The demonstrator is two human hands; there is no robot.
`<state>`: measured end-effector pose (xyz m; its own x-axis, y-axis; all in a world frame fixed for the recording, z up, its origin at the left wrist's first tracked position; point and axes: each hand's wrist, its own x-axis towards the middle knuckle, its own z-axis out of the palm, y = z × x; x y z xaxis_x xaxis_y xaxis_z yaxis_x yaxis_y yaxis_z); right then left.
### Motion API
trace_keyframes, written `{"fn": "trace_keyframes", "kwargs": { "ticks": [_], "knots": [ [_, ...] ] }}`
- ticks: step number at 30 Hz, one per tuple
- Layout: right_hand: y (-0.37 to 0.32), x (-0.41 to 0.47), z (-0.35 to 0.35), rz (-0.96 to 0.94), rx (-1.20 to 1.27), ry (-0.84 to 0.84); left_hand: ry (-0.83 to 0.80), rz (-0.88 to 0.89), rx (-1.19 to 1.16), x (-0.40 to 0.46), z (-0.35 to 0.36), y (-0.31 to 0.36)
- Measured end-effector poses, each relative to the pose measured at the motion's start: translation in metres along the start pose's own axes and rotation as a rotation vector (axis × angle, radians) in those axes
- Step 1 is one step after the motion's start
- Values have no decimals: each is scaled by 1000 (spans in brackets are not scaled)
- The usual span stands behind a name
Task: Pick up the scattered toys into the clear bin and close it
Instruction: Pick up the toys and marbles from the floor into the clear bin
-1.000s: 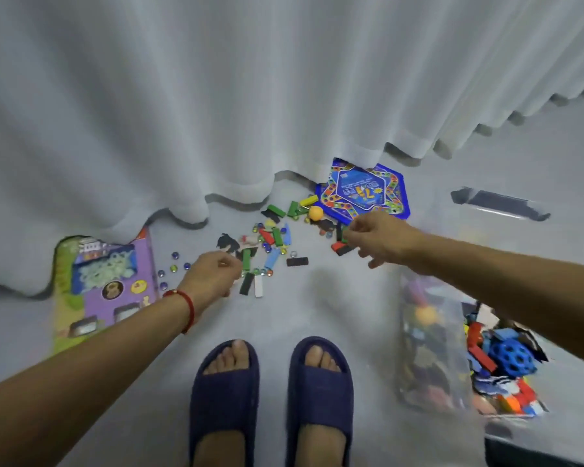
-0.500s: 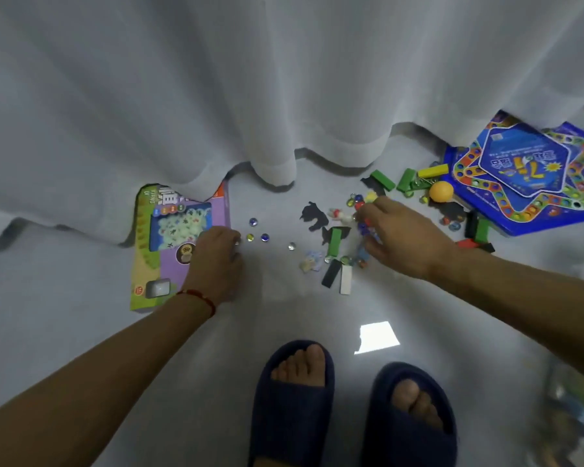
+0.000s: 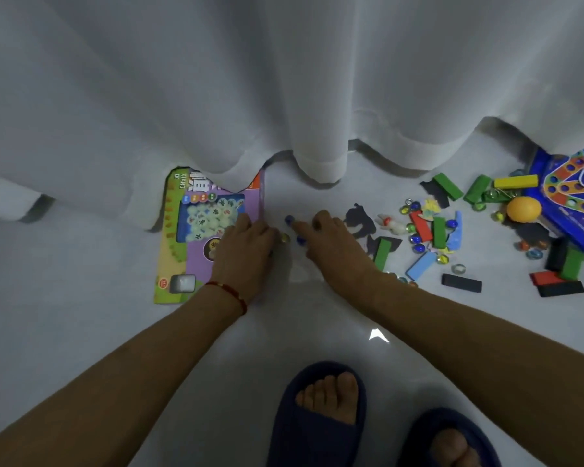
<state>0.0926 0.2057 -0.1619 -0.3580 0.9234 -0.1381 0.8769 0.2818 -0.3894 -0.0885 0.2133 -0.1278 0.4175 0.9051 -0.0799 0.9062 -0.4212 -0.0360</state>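
Three glass marbles lie on the grey floor between my hands: a blue marble (image 3: 289, 219), a yellowish marble (image 3: 285, 237) and another blue marble (image 3: 300, 240). My left hand (image 3: 246, 251) lies knuckles up, fingers curled down beside the yellowish marble; what its palm covers is hidden. My right hand (image 3: 334, 247) reaches left and pinches the lower blue marble between thumb and forefinger. A pile of coloured blocks and marbles (image 3: 432, 230), an orange ball (image 3: 524, 210) and a small white rabbit figure (image 3: 393, 225) lie to the right. The clear bin is out of view.
A purple and green boxed game (image 3: 182, 230) lies under my left hand's far side, partly under the white curtain (image 3: 284, 79). A blue game board (image 3: 573, 197) is at the right edge. My feet in dark blue slippers (image 3: 317, 416) stand at the bottom.
The view has swung left, so the bin has left the frame. My right hand moved left from the block pile to the marbles beside my left hand, which stayed near the box.
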Motion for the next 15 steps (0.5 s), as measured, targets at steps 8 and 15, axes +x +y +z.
{"fn": "trace_keyframes", "kwargs": {
  "ticks": [8,15],
  "knots": [
    [1,16,4,83,312,124,-158,22,7,16,3,-2],
    [3,36,-37,903,1652,152,-74,118,50,10,1,0]
  ]
}}
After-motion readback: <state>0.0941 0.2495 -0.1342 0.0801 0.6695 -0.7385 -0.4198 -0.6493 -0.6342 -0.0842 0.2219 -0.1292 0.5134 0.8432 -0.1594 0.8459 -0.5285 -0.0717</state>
